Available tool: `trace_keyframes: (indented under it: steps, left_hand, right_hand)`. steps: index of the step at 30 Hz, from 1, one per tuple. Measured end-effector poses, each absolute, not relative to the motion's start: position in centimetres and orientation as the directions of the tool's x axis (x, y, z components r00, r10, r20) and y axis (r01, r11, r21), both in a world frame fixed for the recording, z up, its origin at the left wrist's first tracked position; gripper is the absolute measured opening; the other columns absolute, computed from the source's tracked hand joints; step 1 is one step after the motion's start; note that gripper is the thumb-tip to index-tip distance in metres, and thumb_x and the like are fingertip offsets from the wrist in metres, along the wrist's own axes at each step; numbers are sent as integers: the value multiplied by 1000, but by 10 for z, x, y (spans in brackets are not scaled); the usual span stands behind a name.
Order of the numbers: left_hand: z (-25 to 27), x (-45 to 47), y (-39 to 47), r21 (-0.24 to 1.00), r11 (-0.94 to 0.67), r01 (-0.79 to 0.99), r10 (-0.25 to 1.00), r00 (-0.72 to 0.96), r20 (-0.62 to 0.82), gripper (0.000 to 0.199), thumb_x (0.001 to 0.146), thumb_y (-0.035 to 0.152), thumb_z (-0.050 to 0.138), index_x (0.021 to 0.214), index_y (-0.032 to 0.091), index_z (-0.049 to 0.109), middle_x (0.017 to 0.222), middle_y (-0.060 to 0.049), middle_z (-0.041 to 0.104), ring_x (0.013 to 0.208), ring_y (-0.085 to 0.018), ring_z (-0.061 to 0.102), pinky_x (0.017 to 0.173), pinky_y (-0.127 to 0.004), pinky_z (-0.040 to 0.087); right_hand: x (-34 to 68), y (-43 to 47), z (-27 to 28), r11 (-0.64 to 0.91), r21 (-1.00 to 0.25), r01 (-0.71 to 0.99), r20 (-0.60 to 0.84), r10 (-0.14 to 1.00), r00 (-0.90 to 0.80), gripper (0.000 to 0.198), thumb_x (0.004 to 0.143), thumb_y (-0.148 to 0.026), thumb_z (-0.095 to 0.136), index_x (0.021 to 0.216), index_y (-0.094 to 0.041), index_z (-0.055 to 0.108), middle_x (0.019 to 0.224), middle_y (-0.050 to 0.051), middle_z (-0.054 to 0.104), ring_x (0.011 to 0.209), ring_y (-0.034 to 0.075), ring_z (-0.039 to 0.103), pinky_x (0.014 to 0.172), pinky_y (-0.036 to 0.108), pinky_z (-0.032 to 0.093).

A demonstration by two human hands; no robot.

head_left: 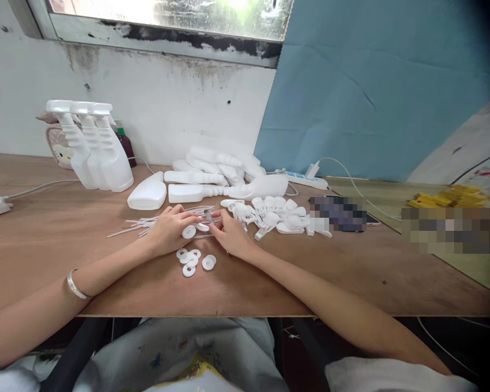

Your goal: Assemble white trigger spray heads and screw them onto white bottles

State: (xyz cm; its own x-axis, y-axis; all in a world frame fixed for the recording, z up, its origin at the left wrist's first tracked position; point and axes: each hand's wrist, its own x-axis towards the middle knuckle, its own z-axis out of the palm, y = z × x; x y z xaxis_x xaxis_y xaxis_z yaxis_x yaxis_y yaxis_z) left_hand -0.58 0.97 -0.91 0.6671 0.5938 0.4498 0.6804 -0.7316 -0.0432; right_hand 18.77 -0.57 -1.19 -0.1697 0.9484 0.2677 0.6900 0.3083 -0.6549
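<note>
My left hand has its fingers curled over a white plastic piece with a round, ringed end; its far side is hidden by the fingers. Close beside it, my right hand pinches a small clear plastic part between thumb and fingers. Thin white tubes lie under and behind both hands. In front of them, several flat white washers rest loosely on the brown table. White trigger sprayer heads are heaped just right of my right hand.
Several empty white bottles lie piled at the back. Three white spray bottles stand upright at left, by a dark bottle with a green cap. A power strip and a blurred phone lie at right, with yellow items beyond.
</note>
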Motion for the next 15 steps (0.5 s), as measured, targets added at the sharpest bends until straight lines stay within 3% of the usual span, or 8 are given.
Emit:
trace_keyframes:
  steps: [3,6,8,10,12,15]
  left_hand:
    - [-9,-6,10,-38,-708,705,602,631,488,33,76,20,52,108,16,60,109,-5,62,87,-22,48,74,-36,39]
    - [-9,-6,11,-39,-686,727,608,602,518,33,76,24,54,108,16,59,108,-6,63,86,-23,49,74,-36,39]
    - [-9,-6,11,-46,-667,743,614,585,530,35,74,23,55,109,16,59,109,-5,62,86,-23,49,74,-37,39]
    - [-9,-7,11,-66,-658,750,612,583,534,38,72,20,55,110,16,58,111,-5,61,87,-23,48,74,-37,39]
    - [-8,-7,10,-100,-660,745,597,600,532,40,71,18,55,111,16,58,114,-5,59,88,-24,48,74,-37,39]
    - [-6,-7,8,-172,-666,726,557,638,533,39,74,19,53,113,18,56,119,-6,56,91,-25,47,75,-37,38]
  right_hand:
    - [186,-14,-6,374,-539,754,447,887,-120,24,81,-28,49,102,-18,49,76,3,62,64,16,56,59,27,38]
    - [181,-21,1,423,-632,650,491,867,-86,14,80,-25,47,92,-18,51,78,2,62,66,15,57,61,27,42]
    - [177,-23,3,361,-814,456,359,928,-95,8,80,-24,47,84,-18,52,71,1,61,61,13,58,57,25,45]
    - [173,-23,2,170,-963,211,138,977,-160,6,79,-21,47,79,-18,52,66,1,61,57,13,59,55,25,49]
    - [170,-22,-1,-56,-998,20,-59,960,-275,8,78,-18,47,78,-15,55,66,3,64,60,14,62,60,27,53]
    - [170,-20,-4,-259,-960,-107,-186,874,-448,14,79,-15,46,81,-10,59,70,8,67,68,16,66,73,30,53]
